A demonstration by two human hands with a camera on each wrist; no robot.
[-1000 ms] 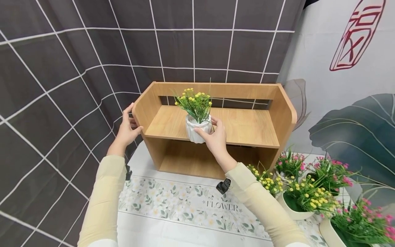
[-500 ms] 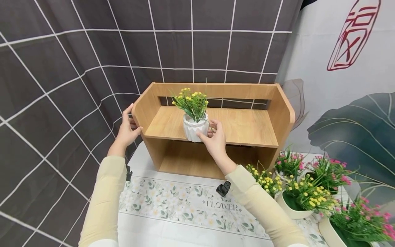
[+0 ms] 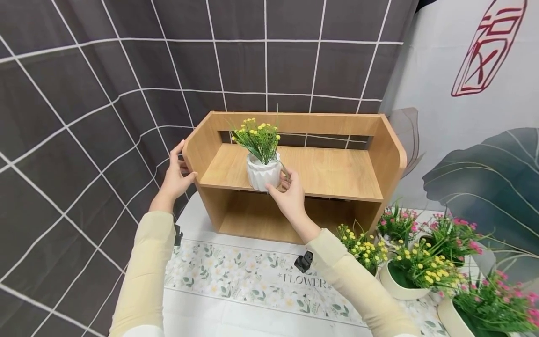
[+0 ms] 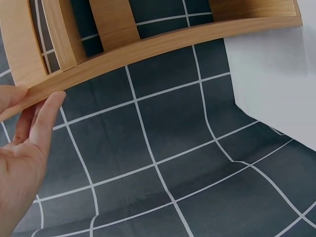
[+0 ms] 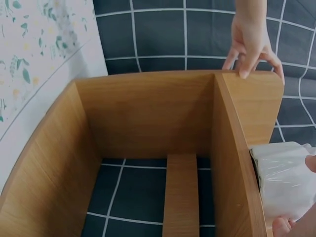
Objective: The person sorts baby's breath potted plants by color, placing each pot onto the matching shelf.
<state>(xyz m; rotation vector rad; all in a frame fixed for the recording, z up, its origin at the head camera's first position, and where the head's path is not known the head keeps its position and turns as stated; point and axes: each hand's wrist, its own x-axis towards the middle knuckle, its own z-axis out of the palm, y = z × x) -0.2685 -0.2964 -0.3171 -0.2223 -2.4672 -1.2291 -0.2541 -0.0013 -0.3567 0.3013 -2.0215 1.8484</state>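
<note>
A white fluted flowerpot with a yellow-flowered plant stands at the front edge of the upper shelf, left of the middle. My right hand is at its right side, thumb low on the front and fingers curled by the right side. In the right wrist view the flowerpot lies at the right edge, fingertips touching it. My left hand grips the left side panel of the wooden shelf. Up close, the left hand has its thumb on one face of the panel and fingers on the other.
Several potted plants with yellow flowers and pink flowers stand on the table at the right. A floral table runner lies in front of the shelf. Dark grid-patterned cloth hangs behind and to the left.
The flowerpot has shifted a little left along the upper shelf. My right hand has followed, its thumb now nearer the pot's right edge. The left hand stays on the side panel.
</note>
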